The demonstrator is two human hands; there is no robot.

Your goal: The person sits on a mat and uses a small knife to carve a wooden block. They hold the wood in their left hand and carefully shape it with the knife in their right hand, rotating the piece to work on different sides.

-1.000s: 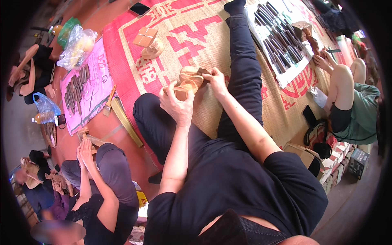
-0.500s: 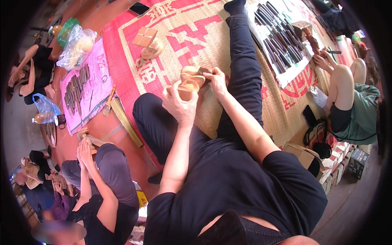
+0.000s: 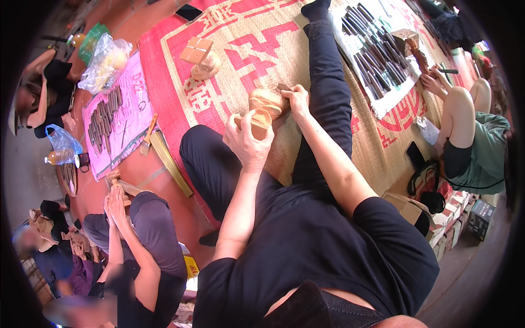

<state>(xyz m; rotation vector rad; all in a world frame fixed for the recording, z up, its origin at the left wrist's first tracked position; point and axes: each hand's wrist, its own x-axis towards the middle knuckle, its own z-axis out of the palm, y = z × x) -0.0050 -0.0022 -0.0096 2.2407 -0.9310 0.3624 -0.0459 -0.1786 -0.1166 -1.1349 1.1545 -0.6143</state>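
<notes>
My left hand [image 3: 249, 143] is wrapped round the squared end of a pale wooden carving [image 3: 264, 104], whose rounded far part points away from me. The carving is held above the mat between my legs. Pinched in my right hand [image 3: 297, 103] is a small flat brown piece [image 3: 284, 87], at the right side of the carving's rounded end. Whether it touches the wood, I cannot tell. A similar wooden carving [image 3: 205, 66] with a square block on top stands on the mat [image 3: 251, 33] farther off to the left.
Many dark carving tools [image 3: 377, 54] lie on a white sheet at the right, more tools [image 3: 104, 123] on a pink sheet at the left. A brush [image 3: 147, 135] and a wooden strip [image 3: 169, 162] lie near my left knee. Other people sit on both sides.
The carving has turned and shifted slightly right, its squared end now facing up toward me. My right hand has moved a little right and up with the flat piece.
</notes>
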